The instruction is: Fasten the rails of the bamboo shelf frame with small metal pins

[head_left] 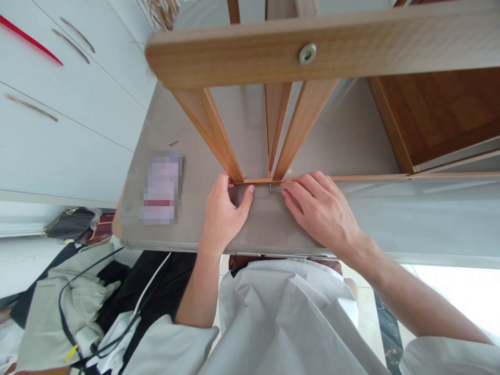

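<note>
A light-brown wooden frame (pixel 242 54) stands on the table, its top rail nearest the camera with a metal bolt (pixel 307 53) set in it. Low on the frame, my left hand (pixel 226 211) grips the bottom rail (pixel 255 182), thumb on the near side and fingers behind, partly hidden. Just to the right, my right hand (pixel 320 208) pinches a small hex key (pixel 275 188). The key's bent end meets the rail near the foot of the slats (pixel 304 125); the bolt it touches is too small to make out.
A blurred flat packet (pixel 160 190) and a small screw (pixel 174 142) lie on the grey tabletop (pixel 195 156) to the left. A brown wooden panel (pixel 457 114) is at right. White cabinets (pixel 70 146) border the left side; bags (pixel 74 224) and clothes (pixel 74 297) lie below.
</note>
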{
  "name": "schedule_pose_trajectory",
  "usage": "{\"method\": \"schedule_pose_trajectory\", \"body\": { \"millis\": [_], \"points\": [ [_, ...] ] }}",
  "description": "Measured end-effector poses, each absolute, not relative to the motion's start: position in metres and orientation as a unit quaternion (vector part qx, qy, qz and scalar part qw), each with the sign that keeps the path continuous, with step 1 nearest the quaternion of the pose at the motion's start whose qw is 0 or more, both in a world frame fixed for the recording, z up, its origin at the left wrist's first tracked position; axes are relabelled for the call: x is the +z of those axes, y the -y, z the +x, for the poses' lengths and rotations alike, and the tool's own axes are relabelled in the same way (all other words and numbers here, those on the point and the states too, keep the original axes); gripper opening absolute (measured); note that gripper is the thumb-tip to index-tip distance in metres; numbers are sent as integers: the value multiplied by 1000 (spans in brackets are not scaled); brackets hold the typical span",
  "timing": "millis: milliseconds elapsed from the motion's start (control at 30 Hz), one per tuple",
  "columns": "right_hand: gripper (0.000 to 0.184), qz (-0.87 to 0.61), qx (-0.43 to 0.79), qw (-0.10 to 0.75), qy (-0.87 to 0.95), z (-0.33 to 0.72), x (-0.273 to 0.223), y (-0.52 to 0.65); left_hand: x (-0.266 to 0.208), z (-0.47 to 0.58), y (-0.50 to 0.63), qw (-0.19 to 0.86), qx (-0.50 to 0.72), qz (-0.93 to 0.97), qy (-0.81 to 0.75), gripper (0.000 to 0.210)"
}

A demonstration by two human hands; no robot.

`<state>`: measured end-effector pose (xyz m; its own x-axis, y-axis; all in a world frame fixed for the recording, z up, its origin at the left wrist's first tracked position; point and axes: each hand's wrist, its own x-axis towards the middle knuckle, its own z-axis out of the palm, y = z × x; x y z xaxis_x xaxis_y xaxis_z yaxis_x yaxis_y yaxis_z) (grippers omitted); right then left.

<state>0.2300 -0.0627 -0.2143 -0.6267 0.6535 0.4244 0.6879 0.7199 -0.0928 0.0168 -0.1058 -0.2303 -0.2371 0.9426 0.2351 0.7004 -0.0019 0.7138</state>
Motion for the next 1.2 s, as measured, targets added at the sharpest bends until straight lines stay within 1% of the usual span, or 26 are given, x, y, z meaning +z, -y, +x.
{"method": "schedule_pose_trajectory", "body": {
  "millis": [233,400,600,767,967,1200],
  "points": [
    [17,-408,-7,218,887,237,-223,63,-233,16,106,153,380,597,-690,27],
    [16,-407,25,226,885,238,-225,63,-233,16,105,155,380,597,-690,27],
    [22,-407,58,233,881,240,-229,61,-233,16,105,152,381,598,-688,25],
    [24,-397,35,225,889,242,-229,62,-232,17,105,155,383,597,-687,26],
    [34,-346,15,207,915,243,-221,68,-230,17,106,159,379,595,-690,26],
    [30,-351,0,202,914,242,-219,66,-231,17,106,168,380,594,-689,28]
  ]
}}
